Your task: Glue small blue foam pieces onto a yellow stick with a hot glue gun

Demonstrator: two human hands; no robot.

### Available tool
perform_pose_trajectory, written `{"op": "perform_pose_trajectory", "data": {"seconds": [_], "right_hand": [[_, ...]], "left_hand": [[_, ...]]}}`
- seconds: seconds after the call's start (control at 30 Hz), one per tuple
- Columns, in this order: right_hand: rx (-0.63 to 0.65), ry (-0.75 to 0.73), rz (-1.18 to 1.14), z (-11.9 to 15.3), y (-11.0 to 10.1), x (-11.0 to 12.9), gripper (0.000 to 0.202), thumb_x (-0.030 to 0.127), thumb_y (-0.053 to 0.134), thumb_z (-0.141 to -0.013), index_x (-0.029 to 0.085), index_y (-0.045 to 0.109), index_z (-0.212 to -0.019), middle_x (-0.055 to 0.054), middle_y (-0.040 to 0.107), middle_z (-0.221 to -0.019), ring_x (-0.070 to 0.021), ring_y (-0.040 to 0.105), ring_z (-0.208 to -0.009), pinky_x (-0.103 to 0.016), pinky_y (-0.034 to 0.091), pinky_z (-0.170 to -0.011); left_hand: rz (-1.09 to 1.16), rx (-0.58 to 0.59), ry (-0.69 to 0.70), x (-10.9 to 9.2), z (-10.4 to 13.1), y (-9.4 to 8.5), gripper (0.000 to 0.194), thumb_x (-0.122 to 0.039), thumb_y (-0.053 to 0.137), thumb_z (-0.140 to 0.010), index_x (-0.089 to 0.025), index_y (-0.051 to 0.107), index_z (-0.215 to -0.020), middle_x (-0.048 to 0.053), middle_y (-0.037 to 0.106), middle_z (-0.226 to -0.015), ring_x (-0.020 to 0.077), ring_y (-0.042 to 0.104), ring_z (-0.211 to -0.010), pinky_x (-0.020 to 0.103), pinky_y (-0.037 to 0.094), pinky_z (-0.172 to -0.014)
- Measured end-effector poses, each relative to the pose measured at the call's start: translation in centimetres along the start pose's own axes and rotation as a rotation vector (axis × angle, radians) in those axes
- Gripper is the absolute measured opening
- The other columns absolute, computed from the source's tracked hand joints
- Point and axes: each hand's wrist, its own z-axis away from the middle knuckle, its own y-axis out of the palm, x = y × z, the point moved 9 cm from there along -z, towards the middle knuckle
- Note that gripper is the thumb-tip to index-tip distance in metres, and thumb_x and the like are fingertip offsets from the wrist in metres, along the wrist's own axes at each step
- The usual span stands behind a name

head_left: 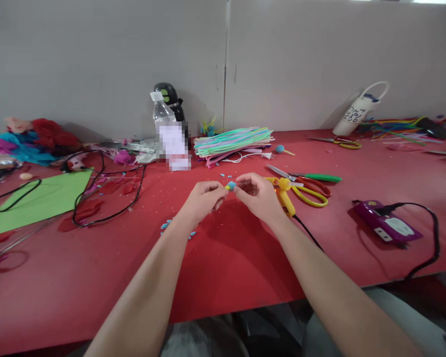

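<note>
My left hand (208, 197) is closed in a pinch on the short yellow stem of a small blue flower-like craft piece (232, 185). My right hand (259, 194) curls in from the other side, with its thumb and fingertips at the blue head. Both hands are just above the red table. A few loose blue bits (226, 176) lie just beyond the fingers. More blue pieces (166, 225) are scattered by my left forearm, which partly covers them. Beside my right hand lies a yellow hot glue gun (287, 201), partly hidden by that hand.
Scissors (312, 198) and a green-handled tool (323, 177) lie right of the glue gun. A purple power strip (384, 225) sits farther right. Pipe cleaners (234, 141), a plastic bottle (163, 111) and a white tumbler (355, 116) stand behind. Black cable (104, 223) loops left near green paper (40, 198).
</note>
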Motion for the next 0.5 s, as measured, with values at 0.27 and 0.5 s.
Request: {"op": "perform_pose_trajectory", "data": {"seconds": [0.27,0.5], "right_hand": [[-0.016,0.03,-0.053,-0.06,-0.22,0.27,0.019,0.031,0.071,-0.078,0.019,0.065,-0.092,-0.005,0.068,-0.084,-0.0178,0.065,-0.076,-0.032,0.052,-0.069],[0.01,0.03,-0.019,0.05,0.11,0.29,0.025,0.035,0.073,-0.078,0.019,0.064,-0.096,-0.007,0.069,-0.088,-0.0204,0.066,-0.082,-0.035,0.052,-0.074]], "left_hand": [[-0.012,-0.033,-0.002,0.05,-0.12,-0.46,0.026,-0.032,0.057,-0.081,-0.018,0.055,-0.059,-0.004,0.044,-0.046,0.0088,0.037,-0.045,0.023,0.028,-0.046],[-0.007,-0.018,0.005,0.09,-0.15,-0.23,0.026,-0.032,0.055,-0.081,-0.018,0.055,-0.058,-0.005,0.043,-0.045,0.0086,0.037,-0.045,0.023,0.029,-0.048]]}}
